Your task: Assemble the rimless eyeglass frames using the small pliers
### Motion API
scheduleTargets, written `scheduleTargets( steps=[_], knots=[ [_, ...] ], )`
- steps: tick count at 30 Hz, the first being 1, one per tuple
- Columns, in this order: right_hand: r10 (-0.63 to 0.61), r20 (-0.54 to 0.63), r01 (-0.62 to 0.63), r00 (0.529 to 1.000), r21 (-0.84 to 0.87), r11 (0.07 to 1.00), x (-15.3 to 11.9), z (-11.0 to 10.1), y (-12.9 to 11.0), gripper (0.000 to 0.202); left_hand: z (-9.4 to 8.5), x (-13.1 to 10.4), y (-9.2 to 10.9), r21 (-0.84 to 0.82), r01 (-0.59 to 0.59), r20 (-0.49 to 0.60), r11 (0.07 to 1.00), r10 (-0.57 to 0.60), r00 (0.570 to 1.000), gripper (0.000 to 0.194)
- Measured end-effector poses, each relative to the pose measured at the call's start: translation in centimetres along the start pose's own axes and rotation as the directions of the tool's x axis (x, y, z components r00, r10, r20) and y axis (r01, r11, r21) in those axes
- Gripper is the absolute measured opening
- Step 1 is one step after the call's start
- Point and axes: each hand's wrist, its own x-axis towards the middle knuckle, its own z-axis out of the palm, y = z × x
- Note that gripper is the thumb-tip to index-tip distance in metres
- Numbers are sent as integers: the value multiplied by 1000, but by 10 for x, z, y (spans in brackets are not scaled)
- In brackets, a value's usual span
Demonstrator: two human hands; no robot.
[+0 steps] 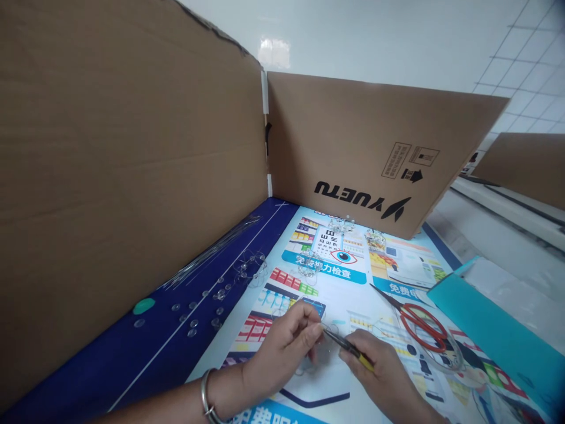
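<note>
My left hand (293, 341), with a metal bangle at the wrist, is closed in a pinch on a thin wire near the middle bottom. In my right hand (375, 359) are yellow-and-black pliers (348, 346), their tips pointing left and touching or nearly touching the left fingertips. Thin wire loops (331, 327) show beside the plier tips. Clear round beads (193, 324) lie scattered on the blue surface at the left, with a bundle of thin wires (212, 250) behind them. Wire loops with clear beads (251, 268) rest farther back.
Red-handled scissors (424, 327) and a ring of clear tape (450, 356) lie to the right, near a teal box (494, 324). Cardboard walls (375, 135) stand at the back and left. A green round piece (143, 305) sits by the left wall.
</note>
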Motion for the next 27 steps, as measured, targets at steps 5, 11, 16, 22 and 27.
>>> scheduleTargets(
  steps=[5, 11, 16, 22, 27],
  knots=[
    [-5, -67, 3, 998, -28, 1000, 0, -1, 6, 22, -20, 11, 25, 126, -68, -181, 990, 91, 979, 18],
    [-47, -113, 33, 992, -123, 992, 5, 3, 26, 19, -55, 30, 32, 219, -155, -371, 963, 229, 900, 17],
    [-63, -140, 43, 988, -142, 989, 14, 4, 31, 17, -68, 40, 4, 272, -98, -401, 957, 205, 893, 20],
    [-55, -116, 36, 992, -160, 986, 28, 5, 27, 20, -71, 43, -6, 280, -50, -344, 959, 149, 927, 23],
    [-44, -95, 31, 995, -130, 991, 41, 11, 28, 20, -71, 44, -4, 278, -11, -286, 961, 94, 954, 24]
  ],
)
